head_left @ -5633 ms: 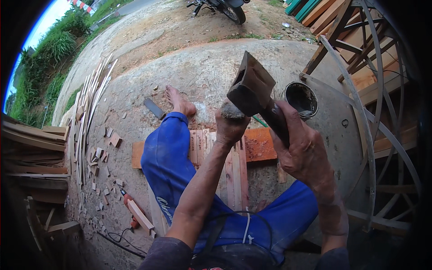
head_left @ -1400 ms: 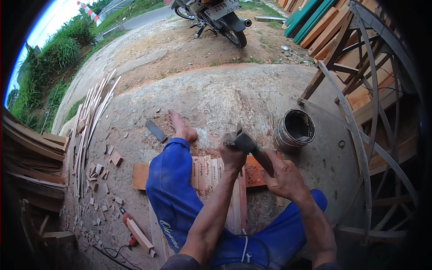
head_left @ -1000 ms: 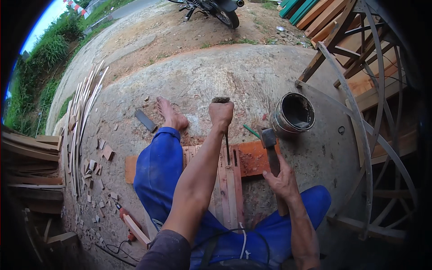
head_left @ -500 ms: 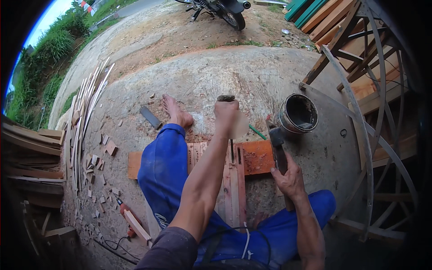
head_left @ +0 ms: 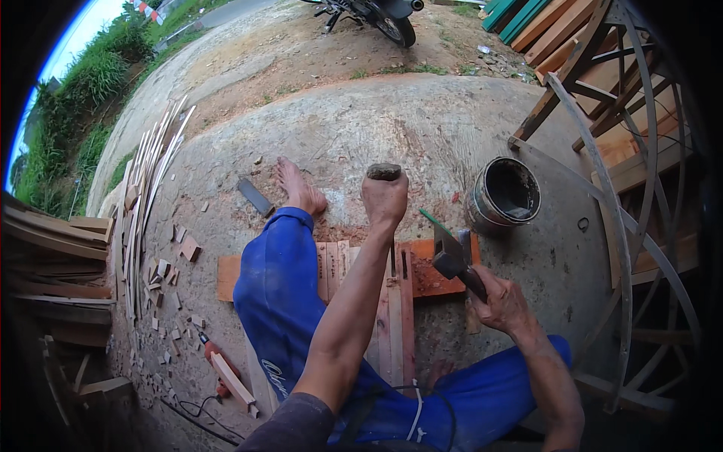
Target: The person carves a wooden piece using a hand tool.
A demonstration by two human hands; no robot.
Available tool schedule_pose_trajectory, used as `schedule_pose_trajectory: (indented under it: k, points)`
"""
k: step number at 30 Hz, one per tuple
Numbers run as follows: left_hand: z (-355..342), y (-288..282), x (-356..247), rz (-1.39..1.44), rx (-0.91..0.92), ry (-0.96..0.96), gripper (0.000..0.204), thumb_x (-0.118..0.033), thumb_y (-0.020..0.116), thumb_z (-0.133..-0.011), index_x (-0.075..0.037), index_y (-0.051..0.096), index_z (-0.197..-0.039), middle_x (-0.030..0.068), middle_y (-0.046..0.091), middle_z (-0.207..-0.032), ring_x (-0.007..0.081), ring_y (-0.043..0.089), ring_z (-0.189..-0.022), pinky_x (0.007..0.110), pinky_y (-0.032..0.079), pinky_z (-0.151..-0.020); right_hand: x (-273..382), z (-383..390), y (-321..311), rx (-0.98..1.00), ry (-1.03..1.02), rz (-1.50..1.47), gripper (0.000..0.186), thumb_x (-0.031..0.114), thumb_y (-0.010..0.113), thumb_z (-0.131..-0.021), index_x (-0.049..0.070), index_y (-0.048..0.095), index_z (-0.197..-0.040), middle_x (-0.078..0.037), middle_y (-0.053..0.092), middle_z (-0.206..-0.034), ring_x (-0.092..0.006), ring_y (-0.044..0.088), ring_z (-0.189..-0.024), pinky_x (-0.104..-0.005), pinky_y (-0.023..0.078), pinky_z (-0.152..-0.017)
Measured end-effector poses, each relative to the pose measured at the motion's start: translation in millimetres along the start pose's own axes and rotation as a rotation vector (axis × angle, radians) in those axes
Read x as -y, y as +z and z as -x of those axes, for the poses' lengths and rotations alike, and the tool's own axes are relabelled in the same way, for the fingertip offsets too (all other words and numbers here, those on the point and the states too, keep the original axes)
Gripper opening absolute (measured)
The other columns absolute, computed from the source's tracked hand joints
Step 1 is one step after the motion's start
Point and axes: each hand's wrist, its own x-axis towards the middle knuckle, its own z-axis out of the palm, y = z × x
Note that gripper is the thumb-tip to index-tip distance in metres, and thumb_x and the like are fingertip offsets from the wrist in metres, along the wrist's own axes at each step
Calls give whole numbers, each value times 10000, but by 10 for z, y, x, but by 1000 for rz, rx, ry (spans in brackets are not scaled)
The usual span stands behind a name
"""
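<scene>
My left hand (head_left: 384, 200) is wrapped around an upright chisel, whose worn handle end (head_left: 383, 172) sticks out above the fist. Below it, the thin dark blade (head_left: 392, 260) stands over pale wood strips (head_left: 388, 324), one of which has a slot cut in it. Where the tip meets the wood I cannot make out. In my right hand (head_left: 501, 303) is a hatchet (head_left: 450, 260), gripped by the handle, its dark metal head right of the strips and apart from the chisel. Beneath the strips lies an orange-brown board (head_left: 429, 260) with wood chips on it.
A dark-filled bucket (head_left: 482, 211) stands beyond my right hand, near a green stick (head_left: 433, 220). A grey block (head_left: 255, 197) lies by my foot. Leftward are wood offcuts (head_left: 190, 248), a red power tool (head_left: 218, 361) and long thin strips (head_left: 143, 196). Curved frames (head_left: 602, 166) stand right.
My right hand has swung the hatchet, turning its head leftward and lower, towards the chisel. The left hand keeps its grip on the chisel. The whole view has shifted slightly.
</scene>
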Motion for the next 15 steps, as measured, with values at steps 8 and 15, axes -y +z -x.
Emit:
schedule_pose_trajectory:
  k: [8,15]
  points:
    - [-638,43,478,-54,26,-313,198,-148,656,-754,14,614,-648,130,605,-595,253,598,-482,387,473,-474,-60,-3,176,422,-303,487,590,138,711,-719,164,480,-1262,-102,649,-812,-326,693,-677,-452,566,-549]
    - [-639,158,452,95,217,-461,239,-119,664,-799,-66,512,-622,21,466,-535,164,483,-447,356,362,-400,-173,395,371,575,-513,511,380,178,473,-931,290,490,-1295,-37,629,-810,-262,684,-589,-425,584,-507]
